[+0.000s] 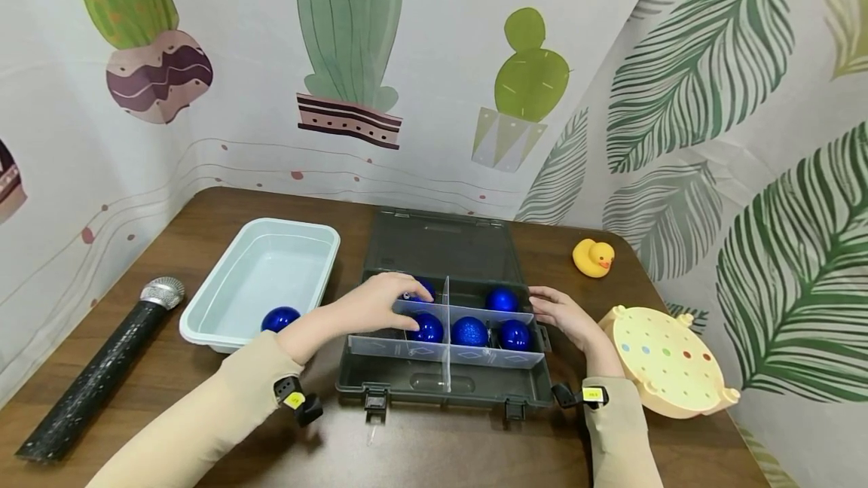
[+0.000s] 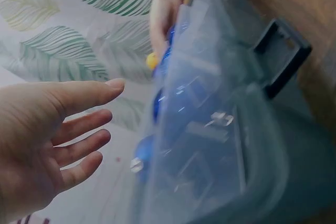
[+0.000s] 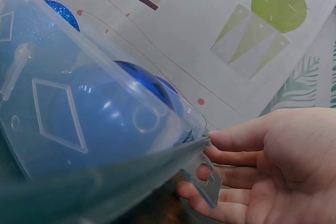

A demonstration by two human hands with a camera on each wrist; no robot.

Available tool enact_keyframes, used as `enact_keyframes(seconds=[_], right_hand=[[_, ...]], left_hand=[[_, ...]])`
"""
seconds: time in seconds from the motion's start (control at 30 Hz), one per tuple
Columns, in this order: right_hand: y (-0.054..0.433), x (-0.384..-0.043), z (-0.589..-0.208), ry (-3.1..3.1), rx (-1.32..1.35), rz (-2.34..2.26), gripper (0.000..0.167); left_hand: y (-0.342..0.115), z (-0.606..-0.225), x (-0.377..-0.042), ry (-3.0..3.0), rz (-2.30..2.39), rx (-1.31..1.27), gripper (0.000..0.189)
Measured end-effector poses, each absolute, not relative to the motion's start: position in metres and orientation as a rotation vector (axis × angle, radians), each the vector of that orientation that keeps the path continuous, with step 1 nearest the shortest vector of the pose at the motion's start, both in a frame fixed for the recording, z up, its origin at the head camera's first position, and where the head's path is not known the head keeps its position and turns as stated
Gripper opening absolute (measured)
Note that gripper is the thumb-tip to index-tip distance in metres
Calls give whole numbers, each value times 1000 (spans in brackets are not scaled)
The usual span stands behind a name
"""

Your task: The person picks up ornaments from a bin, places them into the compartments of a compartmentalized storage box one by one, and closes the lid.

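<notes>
1. Within the divided box (image 1: 491, 381), lid (image 1: 444, 247) laid back: five blue balls (image 1: 469, 332), back and middle compartments
2. Hands: left hand (image 1: 380, 303) spread over left compartments; right hand (image 1: 563, 315), fingers fairly straight, touching right edge
3. Left: pale tray (image 1: 274, 269) holding one blue ball (image 1: 279, 318); microphone (image 1: 95, 379) beside
4. Right, on surface (image 1: 400, 458): duck (image 1: 593, 258), yellow stool (image 1: 667, 364)

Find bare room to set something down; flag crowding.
Free: brown wooden table before the dark translucent plastic case, between the beige sleeves; a smaller patch between its open lid and the yellow toy duck; the case's front compartments. Crowded: the case's middle row, glossy blue balls with the left hand hovering beside them; its right edge, where the right hand touches.
</notes>
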State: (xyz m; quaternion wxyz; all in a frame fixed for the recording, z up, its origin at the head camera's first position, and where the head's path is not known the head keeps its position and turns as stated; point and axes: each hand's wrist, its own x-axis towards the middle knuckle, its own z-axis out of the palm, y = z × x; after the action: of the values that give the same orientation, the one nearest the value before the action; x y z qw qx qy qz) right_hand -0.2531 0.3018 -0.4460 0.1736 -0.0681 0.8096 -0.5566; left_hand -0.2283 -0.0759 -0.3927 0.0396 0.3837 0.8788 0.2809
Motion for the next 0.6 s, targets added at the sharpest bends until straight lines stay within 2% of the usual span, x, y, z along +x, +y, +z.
enact_keyframes(seconds=[0.33, 0.6], right_hand=[[302, -254, -446, 2312, -196, -1559, 51], [302, -253, -446, 2310, -190, -1560, 51]], left_hand=[[-139, -364, -228, 2822, 914, 1099, 36], [-192, -367, -227, 2891, 924, 978, 41]])
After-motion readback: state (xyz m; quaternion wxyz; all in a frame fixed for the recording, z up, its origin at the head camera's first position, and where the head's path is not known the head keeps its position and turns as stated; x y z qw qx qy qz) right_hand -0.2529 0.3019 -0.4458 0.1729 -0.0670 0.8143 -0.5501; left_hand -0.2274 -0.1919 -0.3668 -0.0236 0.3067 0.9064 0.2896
